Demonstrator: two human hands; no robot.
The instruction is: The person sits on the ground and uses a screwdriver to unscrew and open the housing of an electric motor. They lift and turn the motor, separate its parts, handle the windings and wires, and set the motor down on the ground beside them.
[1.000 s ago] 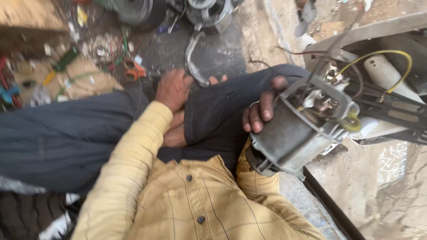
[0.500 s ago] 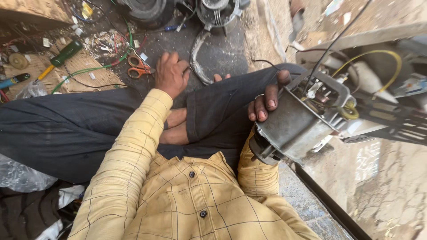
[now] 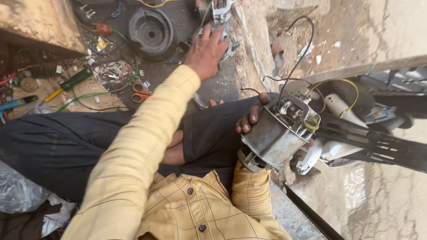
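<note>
Nearest the camera, the electric motor (image 3: pixel 278 135) rests on the person's lap against the dark trouser leg, its wired end up and its shaft end down toward the yellow shirt. The right hand (image 3: pixel 251 118) has its grip closed around the motor's upper left edge, fingers curled over the housing, so the motor is steadied but looks unopened, its wires and bracket still attached. Left of the motor and farther out, the left hand (image 3: pixel 205 51) reaches across the knee with fingers spread over a small metal part (image 3: pixel 222 42) on the floor; I cannot tell whether that grip has closed on it. By this, the work on the motor seems early, with a piece being fetched. Beyond and left of the motor lie orange-handled scissors (image 3: pixel 140 91), a green-handled screwdriver (image 3: pixel 71 82) and a round dark housing (image 3: pixel 150 32). Loose wires around them clutter the reach.
</note>
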